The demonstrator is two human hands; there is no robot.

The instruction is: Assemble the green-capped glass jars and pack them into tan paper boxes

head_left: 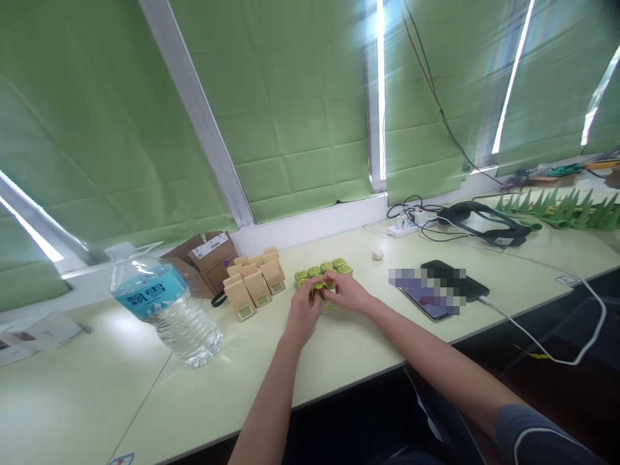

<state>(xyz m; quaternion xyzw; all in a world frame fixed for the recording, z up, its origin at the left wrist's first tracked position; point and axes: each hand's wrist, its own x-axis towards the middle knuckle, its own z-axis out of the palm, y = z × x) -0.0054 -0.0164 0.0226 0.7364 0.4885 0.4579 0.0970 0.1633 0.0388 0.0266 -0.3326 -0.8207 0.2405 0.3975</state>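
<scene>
My left hand (303, 306) and my right hand (347, 293) meet over the table. Both have their fingers closed around a small yellow-green piece (318, 286), partly hidden by the fingertips. Just behind them several small, rounded green pieces (341, 264) of the same colour stand in close rows; what exactly they are is too small to tell. Small yellow bits (329, 308) lie on the table under my hands. To the left of my left hand, several little tan paper bags (255, 286) with green labels stand grouped together.
A large water bottle (169, 310) stands at left, before an open cardboard box (213, 261). On the right lie a phone (423, 298), a black device (458, 281) with a white cable, and a black headset (484, 223). A power strip (403, 227) sits by the wall.
</scene>
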